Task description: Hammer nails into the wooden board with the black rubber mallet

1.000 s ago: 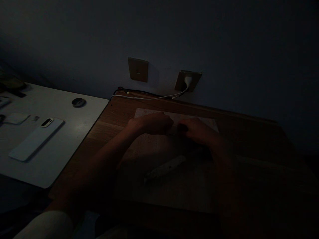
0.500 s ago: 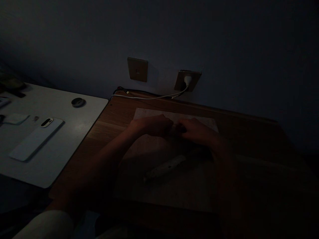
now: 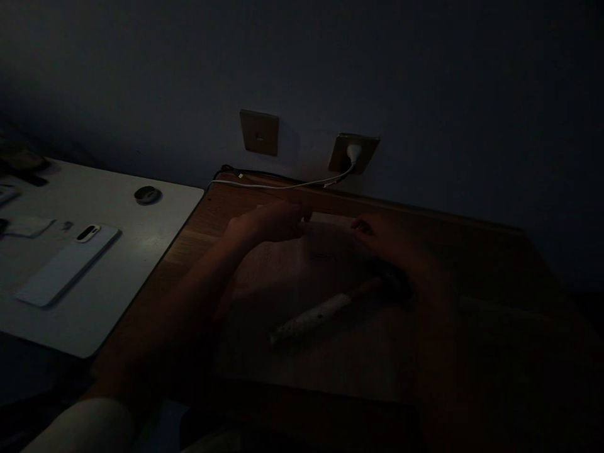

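The room is very dark. My left hand (image 3: 268, 223) hovers over the far edge of a pale sheet (image 3: 330, 362) on the wooden desk (image 3: 476, 264), its fingers curled and pinched together. My right hand (image 3: 384, 238) is a short way to the right, also pinched at the sheet's far edge. What either hand grips is too dark to make out. A hammer (image 3: 316, 316) with a light handle lies on the sheet just in front of both hands, its dark head under my right wrist.
A white table (image 3: 132, 251) adjoins the desk on the left, with a white phone (image 3: 66, 265), a small round object (image 3: 147, 194) and other small items. On the wall are a switch (image 3: 258, 132) and a socket with a white plug (image 3: 353, 153); its cable (image 3: 278, 185) runs along the desk's back edge.
My hands were together over the middle of the sheet. They have moved apart and away from me to its far edge. The hammer has stayed where it was.
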The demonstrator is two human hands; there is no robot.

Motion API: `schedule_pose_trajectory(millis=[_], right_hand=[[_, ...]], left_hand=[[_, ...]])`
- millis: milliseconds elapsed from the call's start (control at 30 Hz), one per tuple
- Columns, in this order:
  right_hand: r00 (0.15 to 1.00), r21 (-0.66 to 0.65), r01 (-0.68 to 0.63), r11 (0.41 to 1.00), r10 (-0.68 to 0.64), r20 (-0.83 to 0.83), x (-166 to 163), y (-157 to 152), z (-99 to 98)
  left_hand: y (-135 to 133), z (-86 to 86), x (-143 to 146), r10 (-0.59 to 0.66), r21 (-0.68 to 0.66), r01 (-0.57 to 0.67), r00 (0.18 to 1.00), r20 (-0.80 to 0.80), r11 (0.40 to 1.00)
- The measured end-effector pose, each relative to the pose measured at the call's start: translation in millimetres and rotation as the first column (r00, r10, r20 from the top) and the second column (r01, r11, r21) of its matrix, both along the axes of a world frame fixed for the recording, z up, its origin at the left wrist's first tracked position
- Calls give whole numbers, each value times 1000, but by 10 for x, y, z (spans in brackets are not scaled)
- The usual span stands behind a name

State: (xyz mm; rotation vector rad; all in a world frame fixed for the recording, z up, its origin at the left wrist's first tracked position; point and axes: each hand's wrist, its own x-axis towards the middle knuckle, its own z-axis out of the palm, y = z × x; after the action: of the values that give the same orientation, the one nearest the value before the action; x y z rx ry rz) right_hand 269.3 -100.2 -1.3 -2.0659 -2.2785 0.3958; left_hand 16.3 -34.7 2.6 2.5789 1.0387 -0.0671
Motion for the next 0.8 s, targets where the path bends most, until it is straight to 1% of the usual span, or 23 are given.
schedule_pose_trajectory(millis=[67,167,267,367,500,633,733,800], right_hand=[[998,25,-35,999,33,51,-125,11,-58],[995,35,-53,998,50,82,-284,29,-138],[995,24,-63,998,61,76,-346,38,-140],[995,20,-88,996,87,47,-308,29,-48],[992,-1,-115,993,115,-60,-148,-7,67],[986,-76,-147,986,140,-92,-31,-41,59],[986,-110,-159,981,151,-74,-58,-41,23],[983,-126,-176,976,168,-72,-105,-30,5]], left_hand=[[-31,-15,52,-16,13,16,1000,-8,1000],[-52,-68,132,-73,82,73,997,0,994],[-29,-158,170,-94,141,93,996,4,986],[-6,-224,171,-75,179,76,997,-12,981],[-21,-238,174,-52,210,60,998,-39,976],[-36,-226,196,-12,192,32,995,-101,981],[-18,-191,181,16,174,9,990,-143,985],[-3,-146,149,21,164,2,990,-137,986]])
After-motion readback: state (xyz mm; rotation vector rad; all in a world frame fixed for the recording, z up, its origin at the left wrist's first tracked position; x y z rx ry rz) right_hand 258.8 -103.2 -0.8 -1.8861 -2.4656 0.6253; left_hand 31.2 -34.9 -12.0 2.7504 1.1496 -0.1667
